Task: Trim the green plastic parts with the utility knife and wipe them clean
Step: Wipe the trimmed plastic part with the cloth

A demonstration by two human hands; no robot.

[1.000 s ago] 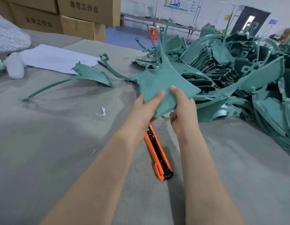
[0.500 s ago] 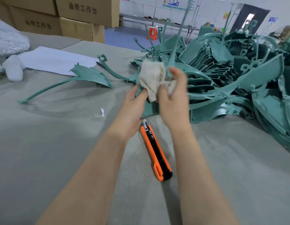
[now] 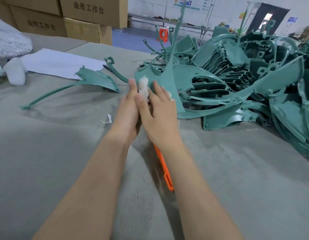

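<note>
Head view: both forearms reach forward over a grey, cloth-covered worktop (image 3: 46,153). The left hand (image 3: 128,108) is seen edge-on, its fingers (image 3: 132,85) straight and pressed together against the near left edge of a green part (image 3: 169,80). Its thumb is hidden, so whether it grips the part cannot be told. The right hand (image 3: 159,116) lies flat on the face of the same part, fingers (image 3: 158,87) spread and straight, pressing a white rag (image 3: 143,87) to the plastic. The rag bulges up between the two hands and a bit of it shows again past the right hand's fingertips. Both hands are somewhat blurred.

The part stands tilted up from the worktop, a broad curved fin with a thin stalk rising high above it, just in front of a big pile (image 3: 245,87) of like green parts that fills the right side.

The knife (image 3: 165,172), orange, lies on the worktop below the right wrist, partly covered by that forearm, touched by neither hand.

A second part (image 3: 96,80) with a long thin arm lies alone to the left, well apart from the hands. Near it are a white scrap (image 3: 108,119), a paper sheet (image 3: 63,64) with a pen (image 3: 108,68) at its corner, and a small white roll (image 3: 15,71) under a fluffy white bundle (image 3: 10,40). Boxes (image 3: 84,18) are stacked at the far edge of the worktop, and an orange stool (image 3: 163,34) stands on the blue floor behind.
</note>
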